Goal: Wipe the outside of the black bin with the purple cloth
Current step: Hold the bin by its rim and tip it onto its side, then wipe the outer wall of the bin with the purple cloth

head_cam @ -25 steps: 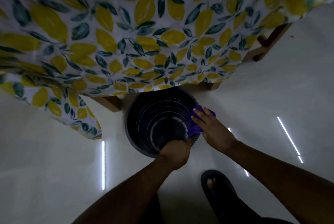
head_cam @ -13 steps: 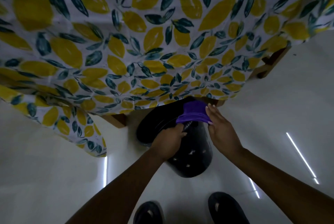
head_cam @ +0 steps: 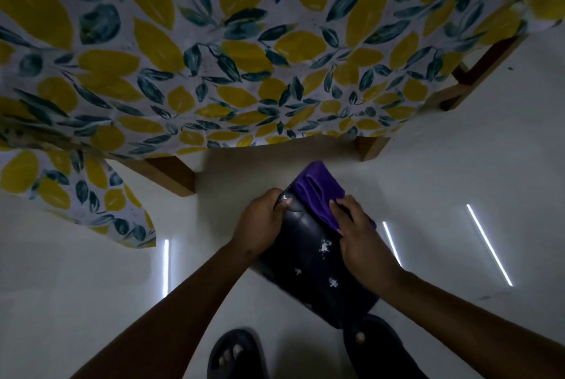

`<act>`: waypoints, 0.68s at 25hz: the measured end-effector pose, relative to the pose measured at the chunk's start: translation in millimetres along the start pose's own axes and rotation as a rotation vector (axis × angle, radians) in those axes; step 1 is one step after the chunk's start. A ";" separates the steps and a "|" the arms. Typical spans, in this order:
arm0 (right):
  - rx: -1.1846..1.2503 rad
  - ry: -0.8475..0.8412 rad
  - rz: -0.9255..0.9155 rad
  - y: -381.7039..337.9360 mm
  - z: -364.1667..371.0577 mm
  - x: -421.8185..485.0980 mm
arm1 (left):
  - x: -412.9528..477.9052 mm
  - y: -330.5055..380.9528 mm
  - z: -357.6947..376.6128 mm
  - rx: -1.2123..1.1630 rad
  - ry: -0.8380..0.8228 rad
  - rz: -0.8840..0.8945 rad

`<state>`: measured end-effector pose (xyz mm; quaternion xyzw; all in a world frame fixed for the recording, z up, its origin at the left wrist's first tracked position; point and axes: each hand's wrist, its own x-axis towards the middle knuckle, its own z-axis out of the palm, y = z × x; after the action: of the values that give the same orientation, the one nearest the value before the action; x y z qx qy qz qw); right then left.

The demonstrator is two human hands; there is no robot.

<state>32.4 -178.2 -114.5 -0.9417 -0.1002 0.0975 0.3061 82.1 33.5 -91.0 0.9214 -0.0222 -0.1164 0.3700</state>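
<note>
The black bin (head_cam: 308, 259) lies tipped on its side on the white floor (head_cam: 458, 164), just in front of the desk under its lemon-print tablecloth (head_cam: 214, 57), its base end near the 2 sandalled feet. The left hand (head_cam: 260, 222) is curled around the far rim, fingers wrapped over the edge to steady it. The right hand (head_cam: 357, 235) lies flat with fingers pressed together on the purple cloth (head_cam: 318, 192), which drapes over the upper side wall near the rim. To wipe well, the right hand should probably keep its palm flat and draw the cloth in long strokes down the wall towards the base, crossing the 3 pale specks (head_cam: 324, 245) that show on the plastic, while the left hand rolls the bin a little between strokes so that every side comes up. Compared with 0.5 s ago, the bin has come out from under the tablecloth edge and lies flatter, its mouth no longer showing, and the cloth is spread wider across the wall instead of bunched at the rim.
</note>
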 end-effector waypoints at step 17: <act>0.161 0.003 0.079 25.3 39.1 67.9 | 4.0 -25.1 -3.4 -0.079 0.060 -0.090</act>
<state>91.3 -159.6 -168.9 -0.9174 -0.0540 0.1157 0.3768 85.6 53.4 -106.7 0.9092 0.0347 -0.1060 0.4011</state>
